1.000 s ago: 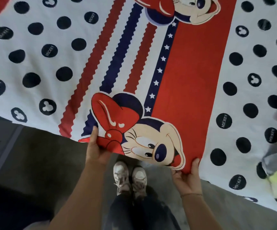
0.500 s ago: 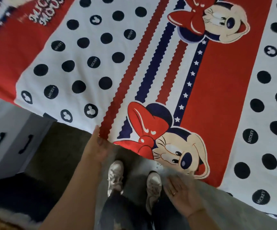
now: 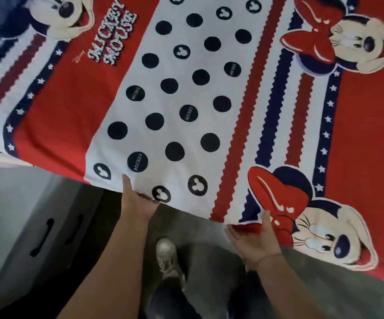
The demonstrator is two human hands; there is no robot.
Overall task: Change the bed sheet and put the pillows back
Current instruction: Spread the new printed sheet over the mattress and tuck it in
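My left hand (image 3: 138, 201) grips the near edge of the red, white and blue cloth bed sheet with black dots (image 3: 186, 100). My thumb is on top and my fingers are hidden under it. My right hand (image 3: 253, 240) is palm up and pinches the same edge. The sheet lies spread flat in front of me. Its stripes run away from me, leaning right. Its near edge slopes down to the right. My white shoe (image 3: 166, 254) stands on the grey floor (image 3: 209, 261).

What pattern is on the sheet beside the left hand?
Bed sheet by the left hand: white with black dots, head view.
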